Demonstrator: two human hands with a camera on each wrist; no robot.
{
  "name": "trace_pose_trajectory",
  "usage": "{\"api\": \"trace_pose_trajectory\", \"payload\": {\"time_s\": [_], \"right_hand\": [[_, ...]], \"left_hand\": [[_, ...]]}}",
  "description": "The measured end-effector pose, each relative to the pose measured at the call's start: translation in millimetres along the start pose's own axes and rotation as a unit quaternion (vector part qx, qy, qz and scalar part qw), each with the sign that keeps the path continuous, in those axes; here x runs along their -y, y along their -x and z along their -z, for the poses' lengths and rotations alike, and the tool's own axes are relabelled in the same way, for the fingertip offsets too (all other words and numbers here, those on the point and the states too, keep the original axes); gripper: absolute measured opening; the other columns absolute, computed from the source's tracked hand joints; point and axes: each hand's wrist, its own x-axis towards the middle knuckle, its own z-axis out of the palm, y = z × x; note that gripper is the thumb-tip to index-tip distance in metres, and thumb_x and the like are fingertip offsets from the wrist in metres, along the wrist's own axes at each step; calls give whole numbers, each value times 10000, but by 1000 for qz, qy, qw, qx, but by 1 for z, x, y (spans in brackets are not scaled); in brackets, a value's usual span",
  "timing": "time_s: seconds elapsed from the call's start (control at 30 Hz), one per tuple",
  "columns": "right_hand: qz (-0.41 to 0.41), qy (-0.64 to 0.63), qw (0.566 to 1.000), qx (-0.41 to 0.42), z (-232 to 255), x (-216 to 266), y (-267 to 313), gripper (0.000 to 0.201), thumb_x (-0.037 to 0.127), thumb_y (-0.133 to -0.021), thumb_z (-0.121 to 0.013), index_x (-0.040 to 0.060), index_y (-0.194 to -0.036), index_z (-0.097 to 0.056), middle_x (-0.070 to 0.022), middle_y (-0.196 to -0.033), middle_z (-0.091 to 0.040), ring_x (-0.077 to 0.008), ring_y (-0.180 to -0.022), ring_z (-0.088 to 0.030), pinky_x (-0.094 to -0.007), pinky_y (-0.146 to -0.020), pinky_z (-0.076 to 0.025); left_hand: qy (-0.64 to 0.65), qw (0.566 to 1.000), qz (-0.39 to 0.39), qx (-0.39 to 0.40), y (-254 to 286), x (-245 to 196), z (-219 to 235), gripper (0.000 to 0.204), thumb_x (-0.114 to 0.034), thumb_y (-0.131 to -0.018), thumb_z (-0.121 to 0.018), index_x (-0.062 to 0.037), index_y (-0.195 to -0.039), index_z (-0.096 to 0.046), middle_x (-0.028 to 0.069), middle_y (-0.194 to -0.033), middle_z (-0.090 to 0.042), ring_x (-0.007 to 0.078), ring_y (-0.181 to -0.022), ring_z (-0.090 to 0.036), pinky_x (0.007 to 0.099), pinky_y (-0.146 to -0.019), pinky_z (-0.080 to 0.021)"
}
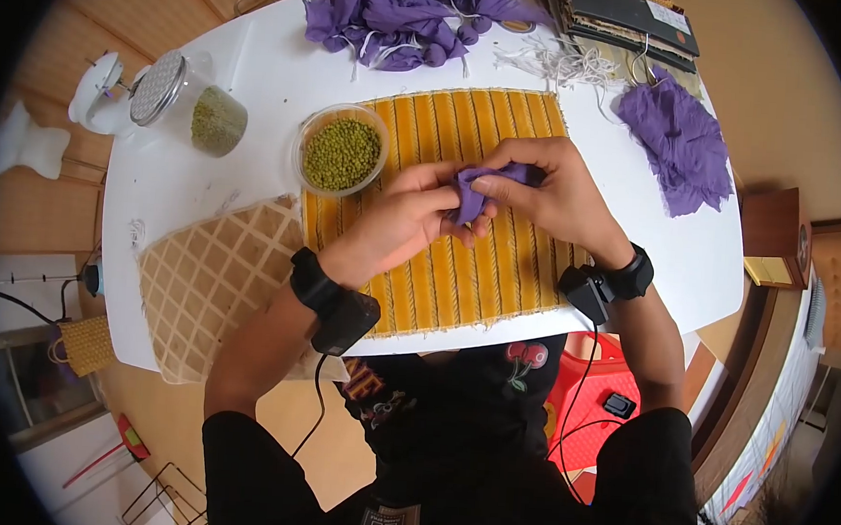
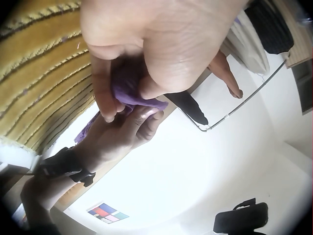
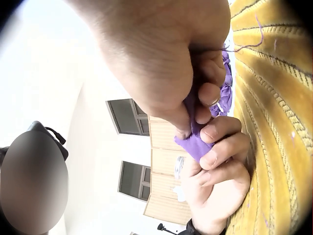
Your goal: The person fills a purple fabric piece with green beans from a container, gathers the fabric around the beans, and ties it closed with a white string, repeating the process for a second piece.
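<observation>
Over a yellow striped cloth mat point(image 1: 438, 283), both hands grip one small piece of purple cloth point(image 1: 471, 196). My left hand point(image 1: 406, 214) holds it from the left, thumb and fingers around it. The right hand point(image 1: 550, 189) pinches it from the right, its thumb pressed on top. In the left wrist view the purple cloth point(image 2: 128, 89) is bunched between the fingers. The right wrist view shows a flap of the cloth point(image 3: 196, 146) between the two hands. Close to the left hand stands a clear tub point(image 1: 297, 159) of green beans point(image 1: 342, 154).
Purple bundles point(image 1: 387, 15) tied with white string lie at the back, beside loose white threads point(image 1: 567, 65). Another purple cloth point(image 1: 678, 144) is at the right, near stacked sample books point(image 1: 628, 25). At the left are a jar point(image 1: 219, 120) and a beige lattice-patterned cloth point(image 1: 208, 278).
</observation>
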Motion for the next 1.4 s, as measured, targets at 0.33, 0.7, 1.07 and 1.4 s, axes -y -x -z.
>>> {"api": "trace_pose_trajectory", "payload": {"time_s": [0.33,0.7,1.07,1.4], "right_hand": [[72,45,996,-26,2,0,-1,100,-11,-890,-574,-20,-970,-632,-121,-810,-636,-199,-715,-615,-310,-668,-480],[124,108,986,-17,0,0,-2,119,-43,-851,-557,-10,-953,-608,-160,-868,-624,-331,-803,-620,-367,-712,-488],[164,119,979,-31,-3,1,0,194,6,-815,-616,24,-1008,-607,-149,-886,-626,-348,-814,-627,-376,-721,-493],[164,175,970,-31,-6,-4,-1,274,70,-732,-743,14,-981,-644,-103,-837,-595,-274,-753,-598,-331,-654,-472]], "left_hand": [[-5,998,-52,18,-1,1,2,314,-106,-965,-480,-34,-1270,-456,123,-1065,-610,189,-908,-626,272,-695,-515],[-110,991,-73,10,1,4,-13,268,-57,-915,-608,-16,-1159,-502,61,-957,-610,133,-812,-623,262,-673,-511],[-179,983,-40,1,0,9,-11,102,-80,-957,-526,-30,-1046,-518,40,-774,-579,108,-663,-579,252,-610,-479],[-220,974,-52,4,1,16,-9,178,-9,-932,-493,2,-1109,-511,43,-777,-582,113,-664,-583,263,-607,-495]]}}
